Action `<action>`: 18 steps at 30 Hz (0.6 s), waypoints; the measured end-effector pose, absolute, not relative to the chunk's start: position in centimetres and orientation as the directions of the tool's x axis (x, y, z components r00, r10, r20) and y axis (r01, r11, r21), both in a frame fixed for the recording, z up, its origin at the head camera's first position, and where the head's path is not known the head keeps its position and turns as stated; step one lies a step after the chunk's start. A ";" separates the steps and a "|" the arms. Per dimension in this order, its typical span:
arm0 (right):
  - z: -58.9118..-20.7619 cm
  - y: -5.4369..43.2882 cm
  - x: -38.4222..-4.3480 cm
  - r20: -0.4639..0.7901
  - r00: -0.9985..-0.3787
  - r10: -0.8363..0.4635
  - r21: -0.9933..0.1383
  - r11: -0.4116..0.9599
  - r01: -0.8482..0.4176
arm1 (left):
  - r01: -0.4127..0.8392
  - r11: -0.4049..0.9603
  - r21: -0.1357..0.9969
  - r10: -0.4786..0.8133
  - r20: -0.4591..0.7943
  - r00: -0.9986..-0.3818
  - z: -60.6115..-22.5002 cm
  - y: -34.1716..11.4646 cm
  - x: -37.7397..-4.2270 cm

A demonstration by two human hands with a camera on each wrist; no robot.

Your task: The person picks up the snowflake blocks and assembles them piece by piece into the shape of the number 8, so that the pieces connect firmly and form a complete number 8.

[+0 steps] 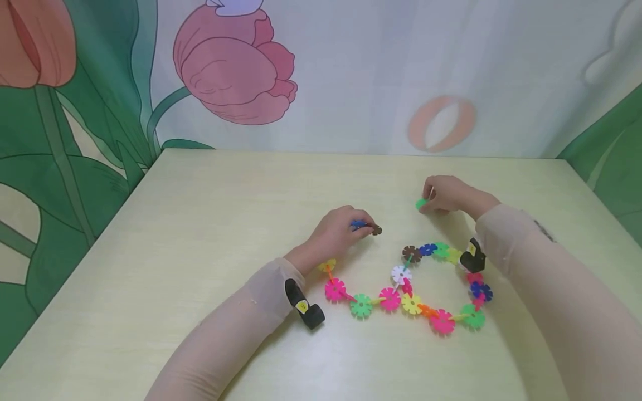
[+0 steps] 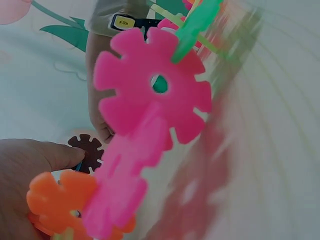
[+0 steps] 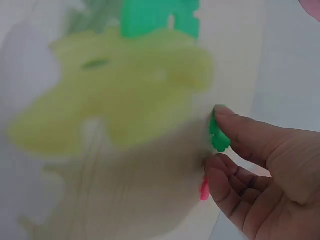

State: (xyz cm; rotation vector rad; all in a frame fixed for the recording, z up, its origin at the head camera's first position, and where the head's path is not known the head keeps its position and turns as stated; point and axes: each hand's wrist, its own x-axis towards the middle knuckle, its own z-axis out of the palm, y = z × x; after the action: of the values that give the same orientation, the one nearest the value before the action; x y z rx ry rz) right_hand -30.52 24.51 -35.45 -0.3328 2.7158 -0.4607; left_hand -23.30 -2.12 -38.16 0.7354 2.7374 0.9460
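Observation:
My left hand (image 1: 335,235) pinches a blue notched plastic disc (image 1: 358,224) joined to a brown notched disc (image 1: 377,229), just above the table. In the left wrist view the brown disc (image 2: 91,150) shows beyond the thumb. Farther back and to the right, my right hand (image 1: 451,195) holds a green notched disc (image 1: 421,205) by its fingertips. A small pink piece (image 3: 205,188) peeks out beside the lower fingers in the right wrist view. A chain of interlocked coloured discs (image 1: 361,306) lies in front of both hands, its left end (image 1: 328,265) partly behind the left wrist.
The chain curves into a ring on the right, with a brown disc (image 1: 412,254) and a white disc (image 1: 401,274) along its left side. The pale table (image 1: 241,189) ends at a floral curtain (image 1: 351,78). Black wrist straps (image 1: 306,306) sit on both sleeves.

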 end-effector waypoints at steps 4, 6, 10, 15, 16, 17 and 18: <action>-35.2 24.8 -30.5 -0.289 -0.913 -0.288 -0.385 0.908 -0.164 | 0.401 0.684 0.610 0.493 0.018 -0.870 -38.1 -2.1 -23.4; -35.1 25.0 -30.4 -0.269 -0.917 -0.296 -0.413 0.895 -0.168 | 0.399 0.685 0.609 0.491 0.019 -0.871 -38.1 -2.0 -23.4; -34.5 25.1 -29.6 -0.236 -0.926 -0.296 -0.479 0.864 -0.154 | 0.396 0.680 0.617 0.489 0.021 -0.872 -38.0 -2.1 -23.3; -32.8 24.3 -27.3 -0.179 -0.941 -0.286 -0.508 0.846 -0.161 | 0.408 0.673 0.617 0.494 0.035 -0.869 -37.8 -2.2 -23.3; -32.5 24.0 -26.7 -0.163 -0.944 -0.287 -0.514 0.841 -0.167 | 0.412 0.671 0.616 0.497 0.039 -0.867 -37.8 -2.2 -23.3; -32.2 23.7 -26.0 -0.147 -0.945 -0.293 -0.526 0.832 -0.176 | 0.417 0.668 0.617 0.500 0.043 -0.865 -37.8 -2.2 -23.4; -31.9 23.4 -25.4 -0.135 -0.945 -0.299 -0.542 0.820 -0.183 | 0.421 0.664 0.618 0.503 0.047 -0.863 -37.7 -2.2 -23.4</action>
State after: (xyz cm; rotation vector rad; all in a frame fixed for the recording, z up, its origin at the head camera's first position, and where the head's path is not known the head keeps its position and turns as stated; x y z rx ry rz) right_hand -25.39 23.39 -31.93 -0.3740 2.7901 -0.7989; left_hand -23.38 -2.21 -37.73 0.7663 2.7482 0.9714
